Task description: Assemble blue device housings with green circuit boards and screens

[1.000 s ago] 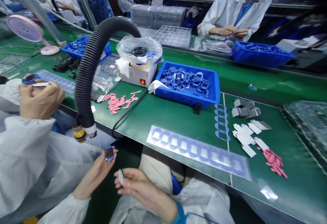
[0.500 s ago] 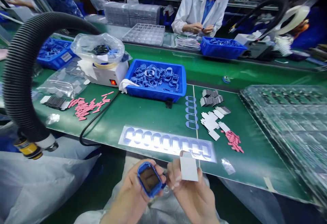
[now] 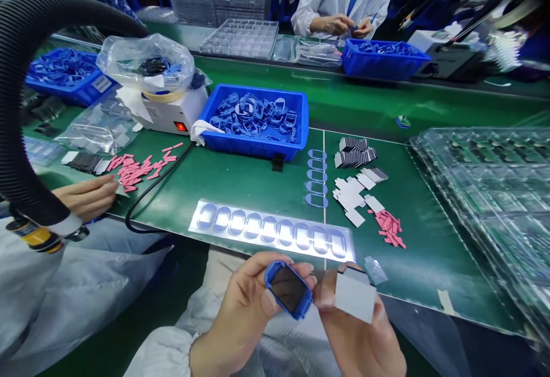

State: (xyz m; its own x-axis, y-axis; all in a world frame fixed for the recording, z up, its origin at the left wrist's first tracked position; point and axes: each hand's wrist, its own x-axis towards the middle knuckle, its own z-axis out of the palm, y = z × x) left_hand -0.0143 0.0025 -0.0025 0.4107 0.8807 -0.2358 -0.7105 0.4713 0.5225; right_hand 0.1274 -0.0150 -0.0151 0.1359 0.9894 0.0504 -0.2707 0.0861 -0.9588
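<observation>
My left hand [image 3: 243, 302] is closed around a blue plastic housing [image 3: 289, 289] with a dark screen in it, tilted toward me. In my right hand [image 3: 358, 331] is a flat white square piece [image 3: 356, 295] with a dark strip along its top edge, gripped between thumb and fingers. The fingertips of the two hands nearly meet at the housing's right side. Just beyond them on the bench lies a clear strip of oval blue-rimmed film pieces [image 3: 269, 229]. Similar blue oval frames [image 3: 317, 172] form a column farther back.
A blue bin [image 3: 258, 146] of blue frames stands mid-bench. White pieces [image 3: 350, 193] and pink strips [image 3: 389, 228] lie right, near stacked clear trays [image 3: 485, 193]. A black hose [image 3: 17, 108] arches at left, near a co-worker's hand [image 3: 88, 196]. Another person works opposite.
Both my hands have moved right in the view, still holding the housing and the white piece. A co-worker's hand has appeared at left near the pink strips. The camera view has shifted.
</observation>
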